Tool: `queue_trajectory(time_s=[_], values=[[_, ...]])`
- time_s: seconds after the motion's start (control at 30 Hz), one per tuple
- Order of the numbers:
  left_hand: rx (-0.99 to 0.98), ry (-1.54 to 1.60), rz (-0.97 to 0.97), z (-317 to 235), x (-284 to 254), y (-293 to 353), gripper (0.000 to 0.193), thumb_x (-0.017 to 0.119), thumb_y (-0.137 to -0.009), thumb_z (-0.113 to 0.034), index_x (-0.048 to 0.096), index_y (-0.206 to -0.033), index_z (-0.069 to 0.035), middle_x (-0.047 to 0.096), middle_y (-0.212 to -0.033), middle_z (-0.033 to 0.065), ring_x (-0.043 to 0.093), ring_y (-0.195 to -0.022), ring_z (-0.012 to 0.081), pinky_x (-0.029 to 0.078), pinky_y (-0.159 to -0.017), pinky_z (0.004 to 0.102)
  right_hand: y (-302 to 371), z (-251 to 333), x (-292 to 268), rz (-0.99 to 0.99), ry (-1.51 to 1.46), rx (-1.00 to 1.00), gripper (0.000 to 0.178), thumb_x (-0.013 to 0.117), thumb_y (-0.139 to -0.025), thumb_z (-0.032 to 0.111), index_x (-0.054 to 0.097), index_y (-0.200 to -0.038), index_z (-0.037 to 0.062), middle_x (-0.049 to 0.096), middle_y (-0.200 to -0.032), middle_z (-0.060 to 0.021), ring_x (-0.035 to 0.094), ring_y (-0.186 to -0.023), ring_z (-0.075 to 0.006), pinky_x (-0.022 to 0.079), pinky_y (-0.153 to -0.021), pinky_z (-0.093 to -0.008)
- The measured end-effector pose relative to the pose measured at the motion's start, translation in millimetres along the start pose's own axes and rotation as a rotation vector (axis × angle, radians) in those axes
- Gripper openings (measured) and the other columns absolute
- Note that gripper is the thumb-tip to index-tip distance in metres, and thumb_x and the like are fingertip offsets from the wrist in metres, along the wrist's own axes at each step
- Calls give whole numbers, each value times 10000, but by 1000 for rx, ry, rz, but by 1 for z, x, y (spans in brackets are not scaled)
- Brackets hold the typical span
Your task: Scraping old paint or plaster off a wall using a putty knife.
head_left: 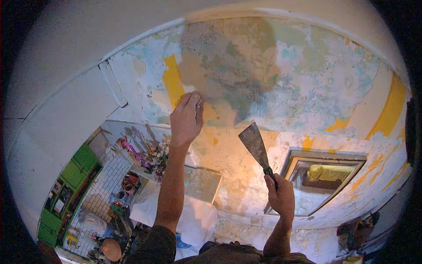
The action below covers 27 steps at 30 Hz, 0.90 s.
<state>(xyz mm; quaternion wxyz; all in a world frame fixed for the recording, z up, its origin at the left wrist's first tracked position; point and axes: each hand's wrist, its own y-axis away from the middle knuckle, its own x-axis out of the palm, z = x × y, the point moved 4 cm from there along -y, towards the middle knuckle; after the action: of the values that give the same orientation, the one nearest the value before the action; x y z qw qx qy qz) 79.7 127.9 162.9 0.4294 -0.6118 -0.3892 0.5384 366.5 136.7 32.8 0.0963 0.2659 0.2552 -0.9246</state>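
Note:
My right hand (282,196) is wrapped round the dark handle of a scraper (255,143). Its wide, stained blade points up and to the left, toward the patchy wall (299,94); whether the edge touches it I cannot tell. Raised higher, my left hand (187,119) has its fingers bent and pressed together against the wall, at the lower end of a yellow painted strip (173,79). What those fingers pinch, if anything, is hidden. Around both hands the wall shows flaking layers of white, pale green, blue and peach.
A framed opening (316,180) sits low on the right, with a yellow bundle (332,172) visible through it. Artificial flowers (154,156) stand at left, above a white-covered surface (195,220). Green cabinets (79,169) and white tiles (105,182) lie farther left.

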Motion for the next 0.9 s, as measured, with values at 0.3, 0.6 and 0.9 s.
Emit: queue_trajectory(time_s=[0.3,0.6,0.9], values=[[-408,158,84,10,-1,90,181,643,-858,-168,531,-773,-53,509,-597,71,491,-525,178,395,-499,322,22,-31,13,132,-69,95,343,555,-922,275,558,-735,-12,518,-537,-167,518,-456,-309,373,-476,-410],[-711,556,498,-37,79,232,267,651,-871,-229,629,-1021,-9,646,-1006,110,600,-824,187,480,-757,317,30,-62,16,127,-197,163,384,535,-933,309,522,-711,-4,467,-506,-126,466,-436,-226,364,-466,-366],[-977,1407,393,-69,80,169,318,479,-974,-331,571,-1050,-36,640,-996,61,514,-779,106,398,-707,264,12,-37,53,141,-455,50,307,507,-956,259,507,-759,23,434,-529,14,418,-475,-67,342,-448,-245]])
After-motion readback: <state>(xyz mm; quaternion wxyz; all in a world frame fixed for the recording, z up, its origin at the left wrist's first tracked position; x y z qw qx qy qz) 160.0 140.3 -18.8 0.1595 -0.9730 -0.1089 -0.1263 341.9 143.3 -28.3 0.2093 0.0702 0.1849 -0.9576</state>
